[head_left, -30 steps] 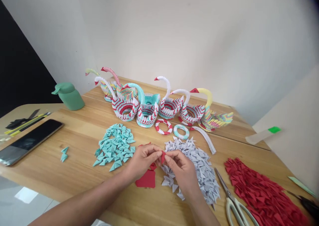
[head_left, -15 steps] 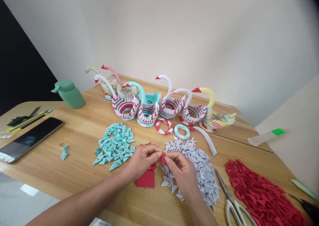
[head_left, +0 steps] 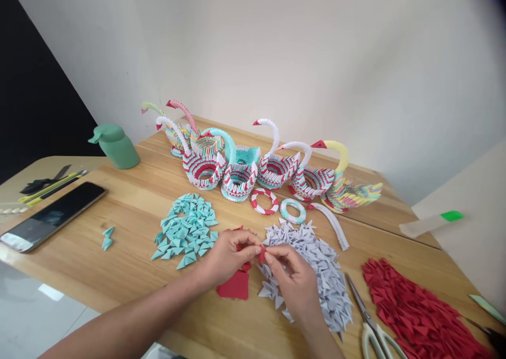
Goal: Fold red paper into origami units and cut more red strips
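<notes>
Between the fingertips of both hands is a small red piece of folded paper (head_left: 262, 254). My left hand (head_left: 233, 253) pinches it from the left, and my right hand (head_left: 294, 274) grips it from the right with thumb and forefinger. Beneath the left hand lie flat red paper sheets (head_left: 234, 286) and a few red bits, partly covered by the fingers. A heap of pale lilac folded paper triangles (head_left: 326, 274) spreads under and beyond the right hand. Left of the hands sits a pile of turquoise paper triangles (head_left: 187, 227).
Several folded-paper swans (head_left: 203, 168) line the back of the wooden table. Before them lie a red-white ring (head_left: 256, 207), a turquoise-white ring (head_left: 283, 214) and a white neck piece (head_left: 334, 226). Scissors (head_left: 369, 317) and red triangles (head_left: 419, 311) are at right; a phone (head_left: 53, 216) and green jug (head_left: 118, 148) at left.
The whole scene has shifted slightly to the right in view as the camera turned. Both hands still hold the red paper, with only slight movement of the fingers.
</notes>
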Demonstrator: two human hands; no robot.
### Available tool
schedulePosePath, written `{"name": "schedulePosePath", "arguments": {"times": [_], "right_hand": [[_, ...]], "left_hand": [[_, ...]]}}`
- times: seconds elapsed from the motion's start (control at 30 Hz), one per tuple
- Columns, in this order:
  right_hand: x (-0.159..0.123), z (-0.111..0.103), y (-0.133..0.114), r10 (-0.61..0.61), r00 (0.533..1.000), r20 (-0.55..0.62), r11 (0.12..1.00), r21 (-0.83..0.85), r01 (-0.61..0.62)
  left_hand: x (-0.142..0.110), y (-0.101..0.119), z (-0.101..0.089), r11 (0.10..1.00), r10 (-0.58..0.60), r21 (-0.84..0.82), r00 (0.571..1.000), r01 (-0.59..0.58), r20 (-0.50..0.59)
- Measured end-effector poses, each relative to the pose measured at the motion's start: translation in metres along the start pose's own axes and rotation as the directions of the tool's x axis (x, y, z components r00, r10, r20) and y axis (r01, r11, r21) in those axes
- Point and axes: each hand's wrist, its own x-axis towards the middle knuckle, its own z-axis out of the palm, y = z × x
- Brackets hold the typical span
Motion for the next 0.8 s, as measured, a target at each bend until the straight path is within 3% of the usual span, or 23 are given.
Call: {"name": "schedulePosePath", "arguments": {"times": [0.17, 0.8], "right_hand": [[0.0012, 0.0007, 0.0041, 0.034, 0.999, -0.014, 0.998, 0.055, -0.034], [0.0037, -0.0006, 0.0096, 0.043, 0.999, -0.006, 0.997, 0.067, -0.042]], "left_hand": [[0.0007, -0.0008, 0.0009, 0.995, -0.048, -0.086, 0.998, 0.050, 0.031], [-0.0006, -0.0005, -0.0022, 1.000, 0.017, 0.024, 0.999, -0.018, 0.043]]}}
